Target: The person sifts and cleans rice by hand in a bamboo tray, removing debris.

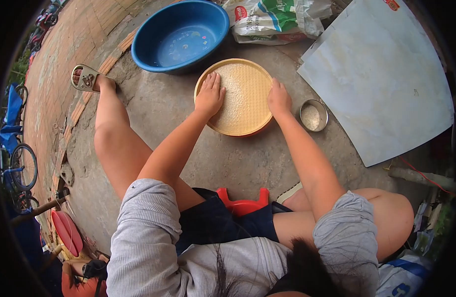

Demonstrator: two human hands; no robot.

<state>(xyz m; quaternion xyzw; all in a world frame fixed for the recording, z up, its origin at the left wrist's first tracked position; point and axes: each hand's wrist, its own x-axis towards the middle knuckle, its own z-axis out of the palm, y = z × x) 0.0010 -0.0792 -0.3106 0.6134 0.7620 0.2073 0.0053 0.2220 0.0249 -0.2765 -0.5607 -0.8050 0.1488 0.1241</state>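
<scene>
A round yellow woven-look sieve tray (255, 99) sits on the ground in front of me, pale grains (233, 94) spread over its middle and left part. Flat on its left side lies my left hand (210, 96), fingers stretched out over the surface beside the grains. My right hand (279, 98) grips the right rim, fingers curled. A reddish edge shows beneath the front of the tray; what it belongs to is mostly hidden. Right of that hand stands a round metal tin (314, 115) with pale grains inside.
Beyond the tray is a large blue basin (181, 37), with a printed white sack (277, 20) beside it. A large grey-white sheet (381, 74) lies at right. Below me is a red stool (242, 202). Another person (84, 277) is at lower left, near a red basin (67, 232).
</scene>
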